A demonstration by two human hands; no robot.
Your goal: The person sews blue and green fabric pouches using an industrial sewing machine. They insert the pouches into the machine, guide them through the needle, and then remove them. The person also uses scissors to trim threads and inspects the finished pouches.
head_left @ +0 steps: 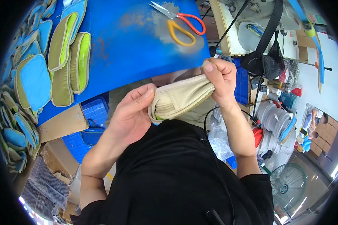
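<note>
Between my two hands, over the lap of my black shirt, is a beige fabric pouch [182, 98] with zippers and a bit of green showing at its lower left. My left hand [133, 114] pinches its left end with thumb and fingers. My right hand [219, 78] grips the upper right end, thumb on top. Beyond them, on the blue worktable [120, 45], lie scissors [176, 26] with red and yellow handles. Piled along the table's left side are olive, green and light blue padded fabric pieces [65, 48].
More pieces [17, 138] are stacked below at left, beside cardboard [62, 125] and blue plastic crates [94, 112]. At right are a cream machine table [229, 26], hanging black straps [266, 26], white spools [278, 123], a green fan [285, 187] and a distant person [314, 122].
</note>
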